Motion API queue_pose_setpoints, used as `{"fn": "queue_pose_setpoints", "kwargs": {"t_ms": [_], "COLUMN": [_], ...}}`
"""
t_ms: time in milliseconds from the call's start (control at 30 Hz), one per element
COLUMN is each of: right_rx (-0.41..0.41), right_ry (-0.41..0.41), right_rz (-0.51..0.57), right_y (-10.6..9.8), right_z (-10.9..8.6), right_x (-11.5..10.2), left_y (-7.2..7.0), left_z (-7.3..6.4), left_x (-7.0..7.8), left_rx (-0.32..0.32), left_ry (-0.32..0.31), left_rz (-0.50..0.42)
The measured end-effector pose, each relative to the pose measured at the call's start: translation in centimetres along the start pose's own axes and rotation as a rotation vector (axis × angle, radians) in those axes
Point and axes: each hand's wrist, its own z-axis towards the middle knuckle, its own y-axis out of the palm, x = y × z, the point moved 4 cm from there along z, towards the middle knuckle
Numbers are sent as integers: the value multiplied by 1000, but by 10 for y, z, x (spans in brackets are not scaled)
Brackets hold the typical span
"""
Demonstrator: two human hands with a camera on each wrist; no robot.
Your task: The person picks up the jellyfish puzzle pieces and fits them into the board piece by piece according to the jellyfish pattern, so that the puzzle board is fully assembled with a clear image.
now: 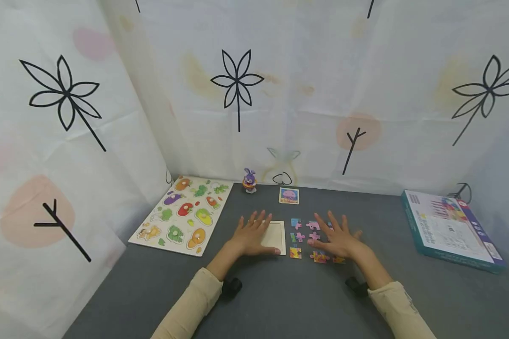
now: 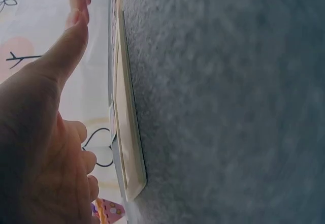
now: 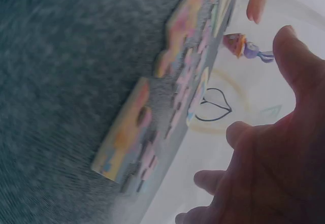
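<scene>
Across a grainy grey tabletop (image 1: pixel 288 301), spread hands (image 1: pixel 251 238) (image 1: pixel 340 241), pale tray (image 1: pixel 275 236) (raised rim), knobbed puzzle pieces (image 1: pixel 320 257)

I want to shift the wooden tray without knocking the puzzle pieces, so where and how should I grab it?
Probably pinch the wooden tray by its near rim with the left hand, coming from your side: it lies flat with a raised edge, bare tabletop in front, and loose puzzle pieces close on its right.
</scene>
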Motion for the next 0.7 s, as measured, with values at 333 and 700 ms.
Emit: {"fn": "queue_pose_setpoints", "kwargs": {"t_ms": [333, 700], "right_rx": [63, 275], "right_ry": [38, -203], "right_rz": [-14, 47], "right_y": [-2, -20], "right_z": [-4, 32], "right_x": [4, -20], "left_y": [6, 8], "left_z": [1, -3], "left_x": [-17, -39], "left_rx": [-18, -46], "left_ry": [24, -22], "left_rz": [-120, -277]}}
